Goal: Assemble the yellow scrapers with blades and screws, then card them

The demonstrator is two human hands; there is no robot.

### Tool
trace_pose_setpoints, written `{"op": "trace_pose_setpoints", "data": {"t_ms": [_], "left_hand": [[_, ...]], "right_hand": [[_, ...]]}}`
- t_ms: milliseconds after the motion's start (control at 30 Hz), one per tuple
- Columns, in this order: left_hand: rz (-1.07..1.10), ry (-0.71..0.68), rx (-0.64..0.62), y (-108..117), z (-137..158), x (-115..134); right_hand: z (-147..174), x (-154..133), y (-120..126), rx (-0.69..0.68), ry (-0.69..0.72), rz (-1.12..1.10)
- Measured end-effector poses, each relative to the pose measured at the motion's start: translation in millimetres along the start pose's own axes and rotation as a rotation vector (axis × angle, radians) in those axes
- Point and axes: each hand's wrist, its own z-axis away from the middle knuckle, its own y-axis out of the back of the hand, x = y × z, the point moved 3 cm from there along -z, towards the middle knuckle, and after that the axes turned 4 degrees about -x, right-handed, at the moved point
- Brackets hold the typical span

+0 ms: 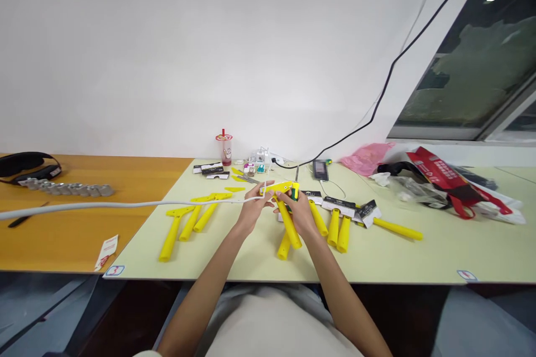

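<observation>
My left hand [254, 204] is closed on the head of a yellow plastic scraper [290, 226], whose long handle slants down toward me. At the scraper's right side, my right hand [300, 206] is closed around a screwdriver [295, 192] with a green and yellow handle, its shaft pointing up and away. Its fingers also lie close to the scraper; whether they press on it I cannot tell. Beneath the held scraper lies another yellow handle [283, 249]. Several blade-less yellow scrapers [171, 237] rest left of my hands. To the right are several scrapers [343, 234] with black-and-white head covers.
Behind my hands stand a drink cup [226, 153], black card sleeves [212, 169] and a small device [320, 170]. A white cable [138, 204] crosses in front at left. Bags [444, 178] lie at right; metal pieces [69, 187] sit on the orange table.
</observation>
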Motion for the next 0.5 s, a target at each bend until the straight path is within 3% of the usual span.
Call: {"op": "trace_pose_setpoints", "data": {"t_ms": [233, 500], "left_hand": [[0.071, -0.013, 0.059, 8.4, 18.6, -8.1], [0.057, -0.140, 0.001, 5.6, 38.3, 13.5]], "right_hand": [[6.6, 12.0, -8.6, -0.036, 0.019, -0.001], [20.2, -4.8, -18.6, -0.062, 0.095, 0.027]]}}
